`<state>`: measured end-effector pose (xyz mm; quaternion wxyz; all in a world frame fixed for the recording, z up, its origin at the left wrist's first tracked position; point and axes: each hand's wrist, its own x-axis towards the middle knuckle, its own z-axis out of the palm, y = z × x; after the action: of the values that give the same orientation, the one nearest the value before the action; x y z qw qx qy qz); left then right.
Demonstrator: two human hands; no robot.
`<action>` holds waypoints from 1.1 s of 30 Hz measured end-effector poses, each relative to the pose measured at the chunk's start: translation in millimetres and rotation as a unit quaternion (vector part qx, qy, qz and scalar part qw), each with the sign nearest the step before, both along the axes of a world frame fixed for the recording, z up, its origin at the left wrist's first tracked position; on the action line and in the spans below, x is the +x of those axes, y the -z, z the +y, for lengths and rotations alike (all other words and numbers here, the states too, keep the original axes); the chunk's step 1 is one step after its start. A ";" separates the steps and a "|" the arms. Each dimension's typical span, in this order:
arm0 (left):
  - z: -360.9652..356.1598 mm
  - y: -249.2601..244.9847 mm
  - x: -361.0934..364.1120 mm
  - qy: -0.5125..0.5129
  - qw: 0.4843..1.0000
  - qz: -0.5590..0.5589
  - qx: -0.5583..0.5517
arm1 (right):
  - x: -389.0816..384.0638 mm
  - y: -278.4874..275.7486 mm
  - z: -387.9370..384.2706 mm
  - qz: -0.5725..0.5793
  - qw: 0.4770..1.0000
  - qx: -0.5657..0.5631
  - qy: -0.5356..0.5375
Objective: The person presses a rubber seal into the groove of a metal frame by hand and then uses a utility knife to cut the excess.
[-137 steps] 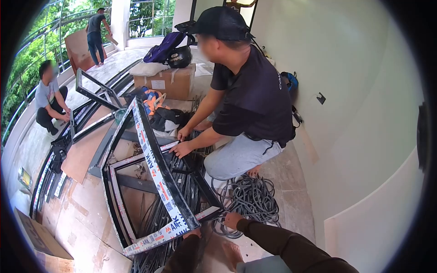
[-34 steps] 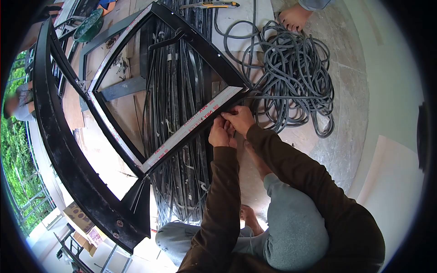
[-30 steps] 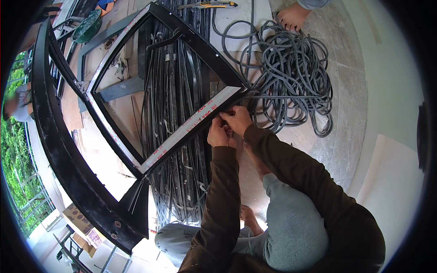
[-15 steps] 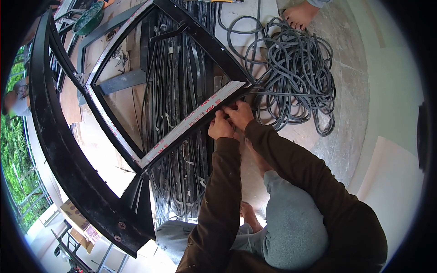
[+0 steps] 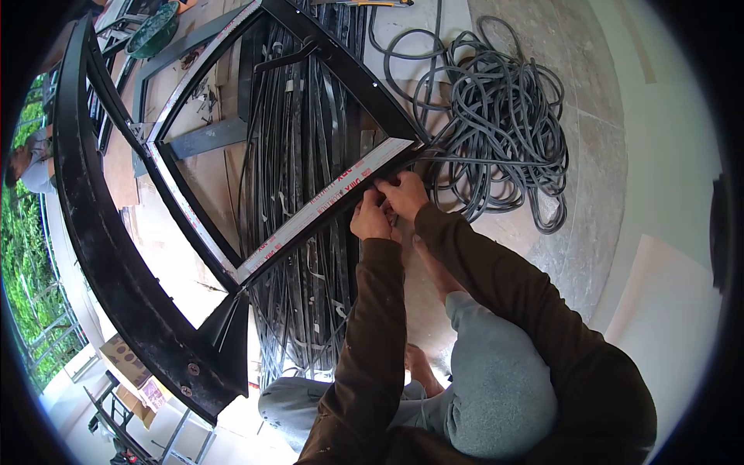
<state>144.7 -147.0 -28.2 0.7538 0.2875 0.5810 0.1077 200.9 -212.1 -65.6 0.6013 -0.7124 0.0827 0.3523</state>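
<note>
A black metal window frame lies at an angle in front of me, its faces partly covered by white protective tape with red lettering. Both hands are close together at its near edge, towards the right corner. My left hand has its fingers curled and pinched against that edge. Just right of it, my right hand is closed too, thumb and fingers pressed together at the same edge. Whatever small thing sits between the fingertips is hidden. A black handle sticks out from the frame's far side.
Beneath the frame runs a thick bundle of black strips. A tangled heap of grey cable lies to the right. On the left stands a long curved black profile. A green basin and another person are at upper left.
The bare foot beside the cable heap has gone from view. My hands have shifted very slightly at the frame's edge, still pinched. The view has moved a little.
</note>
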 end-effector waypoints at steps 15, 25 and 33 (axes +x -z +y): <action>-1.3 -8.0 7.8 -0.005 0.999 0.023 0.021 | 12.1 -30.0 -10.4 0.192 0.975 0.099 0.048; -5.0 -13.8 7.9 0.006 0.999 0.037 0.033 | 17.0 -35.7 -21.5 0.071 0.995 0.048 0.046; -5.9 -17.3 11.6 0.008 0.999 0.034 0.042 | 14.4 -35.0 -17.5 0.025 0.998 0.039 0.041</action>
<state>156.3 -152.9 -10.9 0.7220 0.3269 0.5988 0.1155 215.3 -229.7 -30.6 0.6402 -0.6753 0.1136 0.3482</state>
